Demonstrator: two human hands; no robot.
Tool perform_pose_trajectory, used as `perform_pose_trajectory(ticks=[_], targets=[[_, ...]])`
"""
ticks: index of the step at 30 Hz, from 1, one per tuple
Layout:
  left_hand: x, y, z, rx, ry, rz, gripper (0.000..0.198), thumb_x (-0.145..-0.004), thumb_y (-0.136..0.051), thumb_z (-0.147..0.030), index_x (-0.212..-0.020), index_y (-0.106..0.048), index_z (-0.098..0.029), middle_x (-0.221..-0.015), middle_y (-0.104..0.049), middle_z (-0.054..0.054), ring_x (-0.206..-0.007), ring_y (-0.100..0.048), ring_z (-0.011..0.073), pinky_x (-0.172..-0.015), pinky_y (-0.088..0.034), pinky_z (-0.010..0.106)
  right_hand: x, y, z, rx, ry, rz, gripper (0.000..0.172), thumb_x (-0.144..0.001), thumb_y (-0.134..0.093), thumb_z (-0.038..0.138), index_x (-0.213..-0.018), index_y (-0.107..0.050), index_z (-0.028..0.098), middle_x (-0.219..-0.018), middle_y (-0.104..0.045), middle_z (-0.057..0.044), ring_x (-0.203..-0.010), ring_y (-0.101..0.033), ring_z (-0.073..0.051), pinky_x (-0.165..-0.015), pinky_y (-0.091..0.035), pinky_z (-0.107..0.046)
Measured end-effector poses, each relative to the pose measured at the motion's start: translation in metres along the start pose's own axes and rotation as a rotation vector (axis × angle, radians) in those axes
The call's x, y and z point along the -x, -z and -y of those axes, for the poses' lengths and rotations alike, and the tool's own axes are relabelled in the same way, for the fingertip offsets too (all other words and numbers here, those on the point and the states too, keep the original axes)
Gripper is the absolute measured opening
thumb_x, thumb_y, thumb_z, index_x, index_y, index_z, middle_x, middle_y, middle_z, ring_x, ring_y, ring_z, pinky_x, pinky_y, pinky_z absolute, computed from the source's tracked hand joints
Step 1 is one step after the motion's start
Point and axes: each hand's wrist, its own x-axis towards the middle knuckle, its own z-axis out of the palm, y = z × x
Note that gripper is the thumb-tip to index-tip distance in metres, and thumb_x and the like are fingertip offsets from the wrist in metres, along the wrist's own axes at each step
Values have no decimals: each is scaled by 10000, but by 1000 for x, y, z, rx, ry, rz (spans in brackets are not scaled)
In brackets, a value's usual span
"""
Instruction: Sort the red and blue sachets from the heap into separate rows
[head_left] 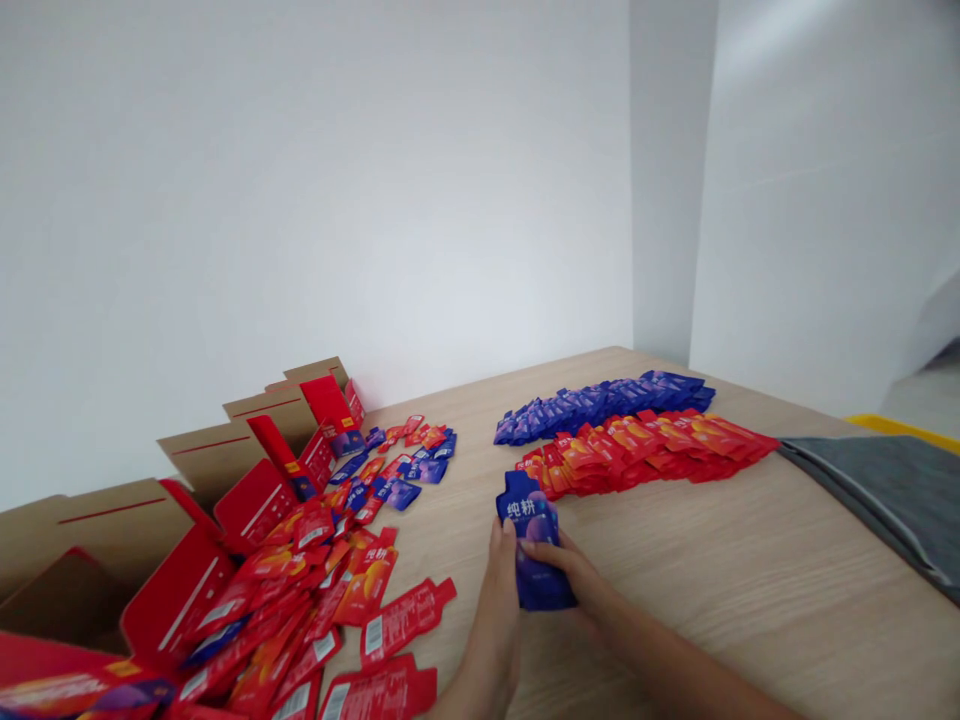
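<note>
Both hands grip a small stack of blue spouted pouches (536,560), upright with the printed front facing me. Along the left edge of the stack is my left hand (501,580), its thumb on the front. My right hand (566,565) closes on the right edge, thumb across the front pouch. Just behind lies a long overlapping row of red pouches (645,450), and beyond it a similar row of blue pouches (600,405). To the left of my hands, loose red pouches (405,620) lie scattered, with some blue ones among them.
Open red cardboard boxes (180,600) with brown inner flaps line the left side of the wooden table (690,580). Loose pouches spill in front of them. A dark grey cloth item (877,490) lies at the right edge, with something yellow (900,430) behind it. White walls stand behind.
</note>
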Motion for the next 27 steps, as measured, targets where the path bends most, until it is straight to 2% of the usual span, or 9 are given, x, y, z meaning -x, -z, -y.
perform_pose_trajectory(ticks=[3,6,9,12,15,18,21,24,27], targets=[[-16,-17,-31,47,-31,69,560,-855,-403,-576,-1208,-577,-178,-1355,-522,86,-1306,-412,240,-1105,-294,400,-6,2,39,-96,-12,-38,382,-623,-744,283,-973,-642,171,-830,-724,-43,-765,-690,-208,-744,-543,-324],[-61,-23,-45,-171,-144,-10,479,-891,-389,-477,-1243,-545,-193,-1435,-427,75,-1339,-361,212,-1116,-262,395,-18,18,93,-100,-8,-146,183,-690,-689,234,-847,-656,145,-732,-720,-42,-626,-672,-156,-640,-553,-259],[-123,-14,-40,-642,-269,-125,465,-932,-299,-391,-1295,-488,-171,-1456,-391,83,-1357,-326,168,-1125,-243,342,-36,52,154,12,37,-252,104,-748,-639,186,-844,-657,149,-658,-710,-29,-563,-656,-140,-595,-559,-246],[-177,-3,-27,-776,-257,-150,449,-920,-313,-291,-1281,-486,-89,-1424,-420,152,-1348,-344,185,-1134,-217,336,-63,98,208,237,15,-338,61,-760,-642,196,-806,-637,156,-663,-716,-36,-583,-670,-156,-630,-575,-283],[-216,1,-12,-856,-254,-134,449,-899,-345,-262,-1266,-491,-48,-1411,-428,181,-1342,-355,201,-1133,-214,333,-95,142,250,431,3,-418,85,-758,-652,205,-718,-601,150,-584,-689,-43,-517,-647,-147,-599,-569,-273],[-245,0,3,-944,-264,-112,453,-895,-344,-265,-1264,-496,-51,-1407,-437,177,-1340,-357,199,-1132,-215,331,-129,172,276,563,-29,-457,129,-757,-653,235,-692,-596,139,-540,-670,-56,-493,-637,-153,-587,-568,-281],[-264,-3,20,-1017,-287,-95,450,-894,-349,-282,-1282,-493,-107,-1421,-433,138,-1351,-337,192,-1136,-199,363,-161,191,290,736,-70,-474,169,-752,-646,287,-704,-624,127,-553,-676,-77,-541,-661,-186,-610,-578,-322],[-270,-4,34,-1151,-332,-61,457,-897,-364,-326,-1328,-453,-201,-1460,-386,79,-1369,-301,195,-1136,-167,449,-191,206,296,955,-70,-497,202,-707,-675,328,-710,-651,128,-588,-688,-101,-609,-682,-243,-609,-578,-381],[-266,-5,38,-1393,-366,-5,472,-925,-302,-351,-1380,-378,-248,-1495,-324,54,-1381,-274,187,-1115,-182,500,-215,219,298,1223,50,-532,188,-645,-723,331,-685,-670,155,-635,-699,-108,-714,-687,-296,-655,-563,-419]])
